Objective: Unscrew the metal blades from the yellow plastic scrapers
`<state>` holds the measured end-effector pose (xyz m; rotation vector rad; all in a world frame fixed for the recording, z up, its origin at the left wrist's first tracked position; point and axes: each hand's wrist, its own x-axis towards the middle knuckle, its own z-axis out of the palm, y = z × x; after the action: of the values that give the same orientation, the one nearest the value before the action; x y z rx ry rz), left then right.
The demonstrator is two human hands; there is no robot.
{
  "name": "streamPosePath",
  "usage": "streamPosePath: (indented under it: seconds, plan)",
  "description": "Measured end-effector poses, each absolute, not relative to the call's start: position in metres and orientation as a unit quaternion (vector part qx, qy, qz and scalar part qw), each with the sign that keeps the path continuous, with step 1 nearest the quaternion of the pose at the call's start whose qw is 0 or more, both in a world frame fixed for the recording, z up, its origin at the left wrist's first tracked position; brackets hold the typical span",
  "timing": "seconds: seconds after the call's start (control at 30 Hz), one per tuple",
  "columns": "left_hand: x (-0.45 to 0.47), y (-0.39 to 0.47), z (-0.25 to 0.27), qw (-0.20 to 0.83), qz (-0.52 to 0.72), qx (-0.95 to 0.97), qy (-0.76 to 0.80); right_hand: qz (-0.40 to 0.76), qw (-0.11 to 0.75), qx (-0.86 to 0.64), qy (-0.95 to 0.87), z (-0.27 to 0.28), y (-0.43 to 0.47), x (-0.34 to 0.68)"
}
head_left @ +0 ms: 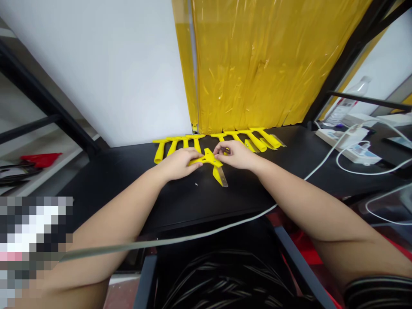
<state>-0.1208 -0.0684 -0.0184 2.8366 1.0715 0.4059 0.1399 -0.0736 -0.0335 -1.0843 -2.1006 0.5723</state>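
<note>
Black desk (251, 195) here, yellow scraper handles (257, 140) lined along its far edge! Left hand (182, 164) and right hand (237, 155) meet at a yellow scraper (209, 159) nearside of that row, left fingers clamped on it, right fingers pinching a small dark object (227, 150). Tiny white scrap (196, 184) lies towards the front edge.

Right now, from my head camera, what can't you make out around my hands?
All in the head view:
- Handle end of the yellow tool: covered by the left grip.
- Dark object at the right grip: partly behind the fingers, too small to identify.
- White speck on the black table: too small to identify.
- Print on the bottle: too small and blurred to read.
</note>
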Motion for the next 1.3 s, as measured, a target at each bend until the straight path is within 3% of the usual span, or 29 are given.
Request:
streamPosePath:
  seconds: [0.2,0.37,0.53,0.8,0.97,1.13,1.3]
  plan:
    - [-0.123,-0.069,-0.015,0.039,0.191,0.911,0.362,0.228,0.404,-0.468,-0.752,-0.032,-0.068,0.143]
    - [-0.120,-0.070,-0.019,0.013,0.225,0.903,0.367,0.366,0.350,-0.491,-0.709,-0.036,-0.063,0.144]
    - [-0.116,-0.073,-0.021,-0.005,0.214,0.898,0.383,0.480,0.366,-0.436,-0.668,-0.038,-0.068,0.137]
    - [-0.109,-0.078,-0.023,-0.040,0.198,0.895,0.398,0.462,0.424,-0.461,-0.628,-0.036,-0.068,0.131]
    - [-0.106,-0.083,-0.021,-0.071,0.188,0.888,0.415,0.391,0.387,-0.444,-0.707,-0.036,-0.067,0.133]
    - [-0.107,-0.086,-0.018,-0.088,0.198,0.880,0.423,0.336,0.407,-0.411,-0.744,-0.037,-0.067,0.134]
    - [-0.104,-0.088,-0.017,-0.103,0.208,0.870,0.434,0.408,0.435,-0.393,-0.701,-0.036,-0.068,0.133]
